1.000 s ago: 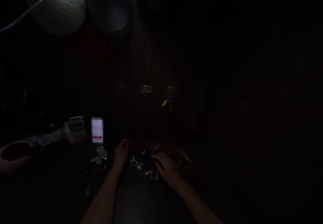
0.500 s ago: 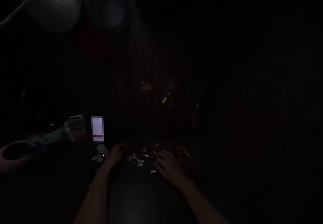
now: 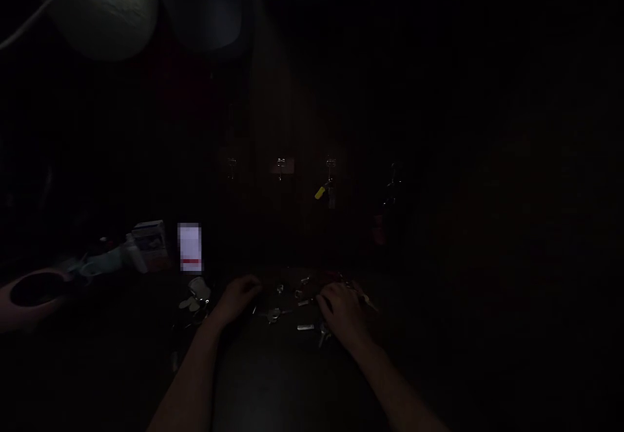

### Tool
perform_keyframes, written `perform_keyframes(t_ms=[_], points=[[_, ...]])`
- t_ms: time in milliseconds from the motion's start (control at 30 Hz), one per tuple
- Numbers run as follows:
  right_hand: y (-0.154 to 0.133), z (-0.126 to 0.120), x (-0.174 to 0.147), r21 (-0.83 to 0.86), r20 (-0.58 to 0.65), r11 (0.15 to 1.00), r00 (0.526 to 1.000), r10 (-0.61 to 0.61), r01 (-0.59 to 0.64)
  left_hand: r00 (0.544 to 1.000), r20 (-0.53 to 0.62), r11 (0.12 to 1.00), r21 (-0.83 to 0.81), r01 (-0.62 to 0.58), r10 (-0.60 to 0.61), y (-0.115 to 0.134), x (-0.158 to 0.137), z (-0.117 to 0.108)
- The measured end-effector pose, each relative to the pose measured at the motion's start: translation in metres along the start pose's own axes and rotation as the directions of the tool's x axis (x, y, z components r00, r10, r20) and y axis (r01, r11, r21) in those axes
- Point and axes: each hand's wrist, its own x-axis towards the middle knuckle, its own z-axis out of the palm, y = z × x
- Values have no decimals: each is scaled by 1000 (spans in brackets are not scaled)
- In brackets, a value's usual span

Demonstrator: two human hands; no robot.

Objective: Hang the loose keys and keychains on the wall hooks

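The scene is very dark. My left hand [image 3: 240, 294] is low over the dark tabletop, its fingers curled inward near a ring of keys [image 3: 273, 315]. Whatever lies within those fingers is hidden. To the right, my right hand [image 3: 344, 308] rests over a scatter of keys, palm down, fingers bent but apart, with no held thing visible. A flat metal key [image 3: 305, 327] and a small bunch of keys [image 3: 324, 335] lie beside its thumb. Left of my left wrist sits another bunch with a pale tag [image 3: 197, 289].
Several hooks [image 3: 281, 163] line the dark upright panel ahead; a yellow-tagged key [image 3: 320, 193] hangs from one. At left are a lit, blurred-out screen [image 3: 190, 247], a box [image 3: 149, 242] and a pink ring-shaped object [image 3: 14, 302]. A pale round object [image 3: 107, 16] is overhead.
My left hand has shifted right, covering keys that showed before. My right hand has moved right and slightly down, uncovering the flat key and small bunch beside it.
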Motion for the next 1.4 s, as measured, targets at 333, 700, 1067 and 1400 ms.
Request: perform_keyframes(t_ms=[333,700,1067,1400], points=[[-18,-5,0,159,-48,983,995,-85,91,998,-41,984,-176,32,-40,18,3,25],[-40,9,-6,412,-43,911,997,56,-34,993,-48,945,-316,87,-108,41,-5,47],[-46,3,-3,596,28,797,994,101,-98,996,13,911,-402,88,-91,41,-5,56],[-44,2,1,691,11,706,979,204,-155,957,255,781,-566,263,-137,41,-11,56]])
